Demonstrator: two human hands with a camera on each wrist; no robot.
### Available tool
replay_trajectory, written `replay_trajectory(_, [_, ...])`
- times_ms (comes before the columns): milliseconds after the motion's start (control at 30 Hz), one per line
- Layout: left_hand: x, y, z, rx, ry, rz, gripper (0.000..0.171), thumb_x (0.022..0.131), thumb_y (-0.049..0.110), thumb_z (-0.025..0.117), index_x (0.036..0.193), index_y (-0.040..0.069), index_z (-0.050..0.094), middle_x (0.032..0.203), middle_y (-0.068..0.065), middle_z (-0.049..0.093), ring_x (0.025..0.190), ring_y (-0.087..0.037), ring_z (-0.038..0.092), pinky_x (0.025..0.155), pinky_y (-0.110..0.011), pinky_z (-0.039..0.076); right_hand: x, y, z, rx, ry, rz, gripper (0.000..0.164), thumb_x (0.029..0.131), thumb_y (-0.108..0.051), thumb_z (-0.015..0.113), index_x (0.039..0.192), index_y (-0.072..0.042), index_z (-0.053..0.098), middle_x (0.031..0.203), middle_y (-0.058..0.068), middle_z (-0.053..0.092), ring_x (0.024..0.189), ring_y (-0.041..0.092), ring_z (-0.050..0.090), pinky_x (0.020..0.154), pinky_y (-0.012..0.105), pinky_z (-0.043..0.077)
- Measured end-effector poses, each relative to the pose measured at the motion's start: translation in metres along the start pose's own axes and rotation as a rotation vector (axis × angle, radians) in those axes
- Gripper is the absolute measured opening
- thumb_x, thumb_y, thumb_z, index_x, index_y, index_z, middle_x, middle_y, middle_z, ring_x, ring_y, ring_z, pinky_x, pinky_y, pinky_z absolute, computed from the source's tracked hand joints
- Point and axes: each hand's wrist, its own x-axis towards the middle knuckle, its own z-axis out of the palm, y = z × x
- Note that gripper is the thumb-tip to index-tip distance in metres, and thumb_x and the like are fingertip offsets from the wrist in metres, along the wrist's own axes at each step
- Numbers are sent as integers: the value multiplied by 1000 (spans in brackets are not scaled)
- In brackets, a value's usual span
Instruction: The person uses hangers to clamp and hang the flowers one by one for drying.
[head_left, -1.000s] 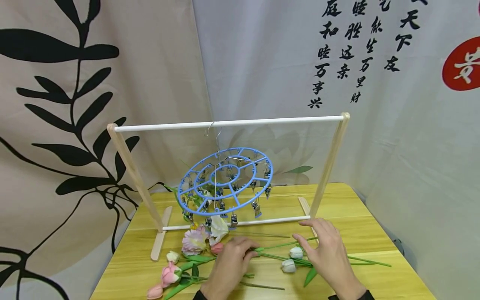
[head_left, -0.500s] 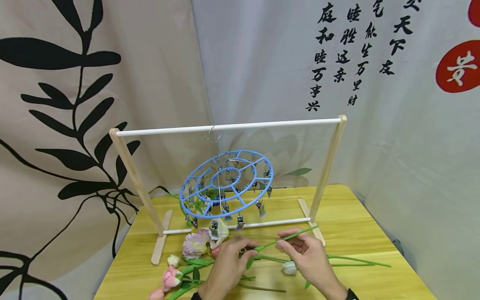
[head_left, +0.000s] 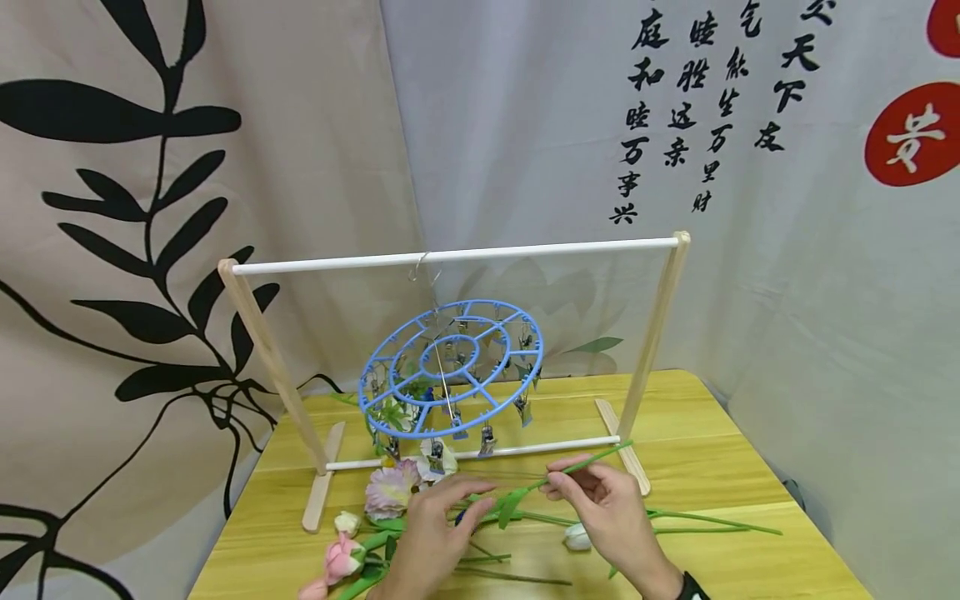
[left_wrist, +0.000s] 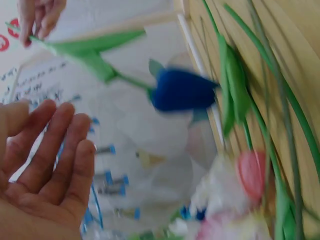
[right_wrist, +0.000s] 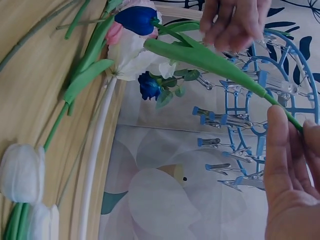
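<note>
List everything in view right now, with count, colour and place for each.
Blue tulip: one, green stem, in the right hand
White tulips: two, white, on the table
Other flowers: several, pink, cream and white, mostly on the table's left
Blue rose: one, blue, near the clips
Leaves: several, green, on the table
Hanger: one, blue, under the top bar
Clips: many, silver and blue, below the hanger
Rack: one, wood and white, on the table
Table: one, yellow wood
Backdrop: pale, printed, behind
Left hand: one, beside the blue tulip
Right hand: one, pinching its stem
</note>
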Motion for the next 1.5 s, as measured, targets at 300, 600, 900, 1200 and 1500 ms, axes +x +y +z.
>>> replay_trajectory(300, [-11,-23,-44,143,329,-188,14,109,14,85,97,21,86,87,6,86,75,0,77,71,-17,64,8,-7,1,-27,33,-78,19,109,7,75,121,-7,82,110,19,86,90,16,87,78,34,73])
replay_trajectory(600, [-1,-16,-56,134,269,-476,45,118,39,74,145,4,80,117,-12,91,94,-21,89,76,-25,71,12,-12,7,-22,8,-84,15,110,4,77,119,-6,81,110,14,87,89,14,86,79,34,74])
replay_trajectory(900, [8,-12,-52,-25,270,-464,50,124,39,61,156,2,72,136,-22,85,123,-40,86,101,-46,72,16,-15,18,-4,-23,-128,11,110,3,76,118,-3,81,105,15,86,88,12,86,75,38,74])
replay_trajectory(1200, [18,-9,-49,-232,243,-381,28,126,26,58,130,15,84,131,-7,88,122,-15,84,101,-21,67,22,-20,36,27,-46,-175,19,110,2,78,123,-10,82,106,17,86,89,11,87,74,39,74])
replay_trajectory(1500, [21,-5,-52,-319,131,-412,24,122,20,65,135,4,78,131,-10,85,119,-4,79,104,-22,65,29,-21,49,13,-47,-138,16,111,-4,78,123,-14,83,107,11,87,87,26,88,77,38,75])
